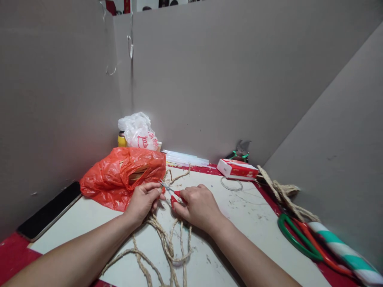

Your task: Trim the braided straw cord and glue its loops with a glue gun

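Note:
My right hand (197,207) is closed around small red-handled scissors (171,192), whose thin blades point left and up toward my left hand. My left hand (144,201) pinches a strand of tan jute rope (167,243) just beside the blade tips. The rope lies in loose loops on the white board (254,223) below both hands, with another end curling up behind the scissors.
An orange plastic bag (119,175) sits left of the hands, a white bag (139,131) and yellow bottle behind it. A phone (48,211) lies far left. A red-white box (237,168), pliers, a wire ring, rope bundle and green and red hoops (299,239) lie right.

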The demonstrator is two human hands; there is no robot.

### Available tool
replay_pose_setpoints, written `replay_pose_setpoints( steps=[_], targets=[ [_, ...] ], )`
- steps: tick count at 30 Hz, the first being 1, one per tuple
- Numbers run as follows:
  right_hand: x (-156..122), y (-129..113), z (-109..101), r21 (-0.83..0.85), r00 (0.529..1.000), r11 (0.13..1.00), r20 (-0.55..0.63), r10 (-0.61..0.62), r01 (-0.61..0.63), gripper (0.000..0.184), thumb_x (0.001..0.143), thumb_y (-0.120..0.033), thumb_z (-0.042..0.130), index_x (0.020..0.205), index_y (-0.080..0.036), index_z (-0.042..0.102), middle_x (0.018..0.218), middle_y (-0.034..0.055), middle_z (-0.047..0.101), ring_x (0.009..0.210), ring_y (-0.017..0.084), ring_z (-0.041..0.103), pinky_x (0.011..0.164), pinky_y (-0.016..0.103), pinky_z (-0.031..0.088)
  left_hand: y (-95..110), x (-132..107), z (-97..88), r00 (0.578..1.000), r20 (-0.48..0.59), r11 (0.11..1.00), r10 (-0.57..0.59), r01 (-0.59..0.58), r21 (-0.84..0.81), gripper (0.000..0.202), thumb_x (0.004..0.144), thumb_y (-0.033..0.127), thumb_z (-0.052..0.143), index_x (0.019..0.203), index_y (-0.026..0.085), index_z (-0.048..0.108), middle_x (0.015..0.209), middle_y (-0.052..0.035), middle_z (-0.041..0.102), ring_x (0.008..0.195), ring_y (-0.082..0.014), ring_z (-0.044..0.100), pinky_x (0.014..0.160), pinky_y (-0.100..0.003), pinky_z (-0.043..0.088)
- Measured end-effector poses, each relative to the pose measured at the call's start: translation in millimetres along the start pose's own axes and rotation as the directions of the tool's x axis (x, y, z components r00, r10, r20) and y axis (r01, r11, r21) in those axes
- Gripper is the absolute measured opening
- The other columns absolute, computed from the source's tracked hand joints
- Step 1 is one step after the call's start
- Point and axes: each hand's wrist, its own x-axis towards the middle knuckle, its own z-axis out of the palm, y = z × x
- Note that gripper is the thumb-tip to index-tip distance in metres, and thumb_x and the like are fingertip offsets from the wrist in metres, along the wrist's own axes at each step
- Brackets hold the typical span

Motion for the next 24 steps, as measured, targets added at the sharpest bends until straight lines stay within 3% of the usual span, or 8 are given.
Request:
replay_pose_setpoints(
  steps=[4,8,12,14,16,19,22,24],
  targets=[
    [0.6,-0.2,1.2,0.049,0.999,0.999,0.037,-0.019,0.017,0.028,0.081,-0.033,0.053,0.057,-0.019,0.060,0.058,0.0033,0.065,0.052,0.013,0.050,0.062,0.030,0.025,1.4,-0.7,1.0,1.000,-0.008,1.000,-0.006,0.006,0.000,0.031,0.070,0.032,0.069,0.092,0.011,0.063,0.063,-0.0032,0.067,0.036,-0.0039,0.040,0.037,-0.017,0.028],
    [-0.6,4.4,4.1,0.094,1.000,0.995,-0.017,0.013,-0.011,0.029,0.082,-0.031,0.052,0.056,-0.019,0.058,0.056,0.0014,0.064,0.050,0.012,0.048,0.062,0.029,0.027,1.2,0.5,-0.2,1.000,-0.011,1.000,-0.005,0.005,-0.024,0.031,0.070,0.032,0.068,0.094,0.012,0.063,0.062,-0.0013,0.066,0.036,-0.0033,0.039,0.036,-0.016,0.027],
    [-1.6,14.3,11.8,0.217,0.985,0.969,-0.097,0.144,-0.120,0.031,0.079,-0.031,0.053,0.050,-0.019,0.051,0.052,0.0003,0.058,0.048,0.012,0.043,0.056,0.028,0.026,0.5,2.4,-1.7,1.000,-0.011,0.999,-0.007,0.006,-0.043,0.029,0.072,0.032,0.066,0.093,0.013,0.062,0.062,-0.0004,0.065,0.036,-0.0031,0.038,0.037,-0.016,0.028],
    [-0.1,18.5,16.3,0.411,0.963,0.894,-0.112,0.246,-0.181,0.034,0.079,-0.034,0.052,0.049,-0.019,0.048,0.048,-0.0010,0.052,0.047,0.011,0.040,0.052,0.027,0.025,1.2,2.4,-1.5,1.000,-0.008,0.999,-0.008,0.008,-0.040,0.029,0.072,0.031,0.066,0.093,0.013,0.062,0.062,-0.0005,0.065,0.036,-0.0031,0.038,0.036,-0.016,0.028],
    [2.9,20.5,18.7,0.684,0.934,0.699,-0.074,0.350,-0.208,0.037,0.080,-0.040,0.051,0.050,-0.019,0.048,0.048,-0.0020,0.047,0.047,0.011,0.038,0.051,0.025,0.027,2.9,1.1,-0.3,1.000,-0.002,0.999,-0.014,0.014,-0.033,0.029,0.072,0.032,0.066,0.093,0.012,0.062,0.061,-0.0004,0.065,0.036,-0.0032,0.038,0.036,-0.016,0.027],
    [7.8,19.4,16.0,0.934,0.887,0.236,0.144,0.438,-0.268,0.038,0.076,-0.051,0.059,0.059,-0.017,0.057,0.053,-0.0016,0.050,0.049,0.010,0.041,0.049,0.023,0.032,6.4,-3.3,3.0,1.000,0.009,1.000,-0.009,0.009,0.015,0.031,0.073,0.033,0.067,0.095,0.012,0.062,0.062,-0.0010,0.066,0.036,-0.0038,0.039,0.037,-0.016,0.029],
    [10.2,17.1,9.6,0.922,0.840,-0.172,0.387,0.380,-0.346,0.039,0.070,-0.054,0.068,0.073,-0.015,0.066,0.061,0.0002,0.056,0.049,0.008,0.047,0.045,0.020,0.035,8.9,-10.1,7.4,0.999,0.039,0.990,0.032,-0.038,0.138,0.032,0.074,0.034,0.065,0.097,0.012,0.063,0.060,-0.0007,0.066,0.036,-0.0043,0.039,0.038,-0.017,0.030],
    [10.6,16.7,6.1,0.866,0.826,-0.356,0.464,0.319,-0.350,0.037,0.069,-0.051,0.071,0.076,-0.015,0.067,0.063,0.0002,0.057,0.049,0.007,0.048,0.043,0.018,0.038,9.3,-14.9,9.9,0.995,0.079,0.972,0.061,-0.077,0.224,0.031,0.076,0.034,0.062,0.097,0.012,0.065,0.060,-0.0001,0.064,0.038,-0.0046,0.039,0.039,-0.018,0.030]
  ],
)
